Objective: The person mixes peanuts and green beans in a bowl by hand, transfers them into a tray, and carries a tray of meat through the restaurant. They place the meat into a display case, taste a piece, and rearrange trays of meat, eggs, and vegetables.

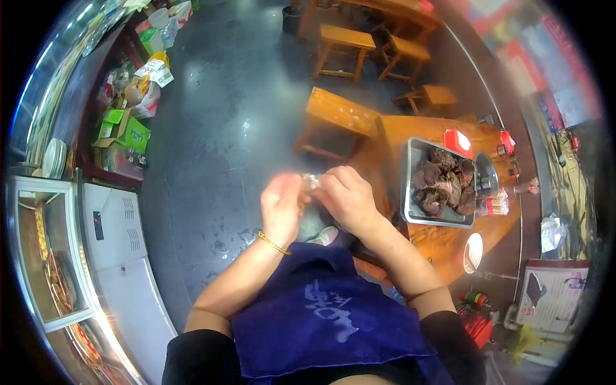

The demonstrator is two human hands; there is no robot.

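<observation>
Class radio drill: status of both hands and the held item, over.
Right hand pinching small shiny item, too blurred to identify. Left hand against it, grip unclear. Tray of dark chunks at right, clear of hands.

Small eatery, by the look of it. Wooden stools (346,40), chopsticks (497,205) on wooden desk (420,131), glass-fronted food cabinet (54,256) opposite.

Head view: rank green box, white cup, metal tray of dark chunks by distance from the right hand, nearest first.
From the right hand:
1. Metal tray, right
2. White cup, farther right
3. Green box, far left
</observation>
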